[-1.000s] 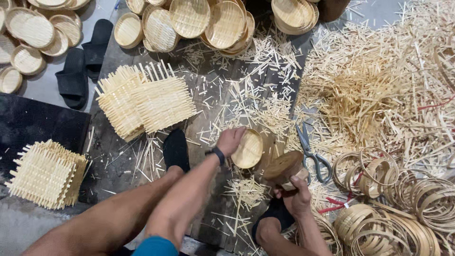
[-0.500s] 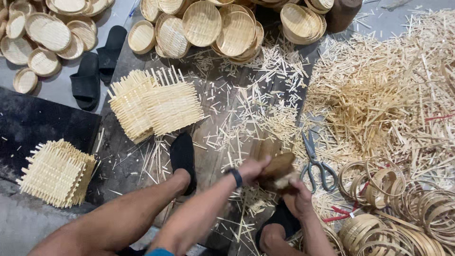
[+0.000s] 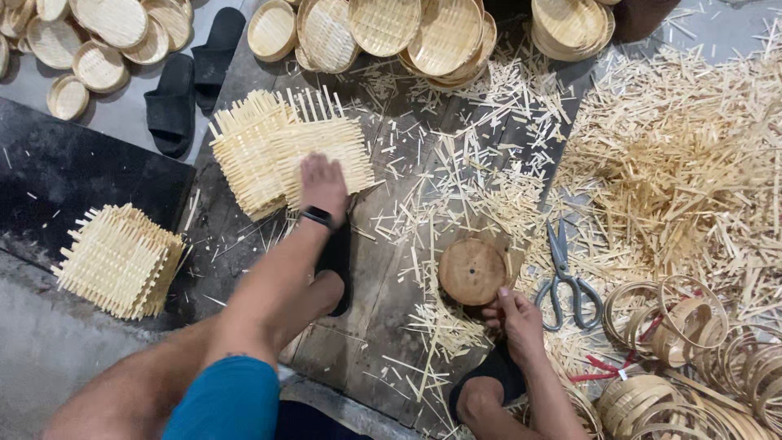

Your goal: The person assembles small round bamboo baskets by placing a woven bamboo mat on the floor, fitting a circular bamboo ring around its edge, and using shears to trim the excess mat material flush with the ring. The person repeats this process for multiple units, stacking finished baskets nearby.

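The left hand has moved onto the woven mats, fingers spread (scissors nearby), right hand fingers gripping the wooden disc.

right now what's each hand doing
left hand: open, flat on the woven mat stack
right hand: gripping the edge of the round wooden block

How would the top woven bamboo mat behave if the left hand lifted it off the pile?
The woven mat under the left hand looks thin and open-woven, so probably light and slightly springy rather than floppy. Its loose strip ends stick out all round, so they may snag on the pile or shed splinters.
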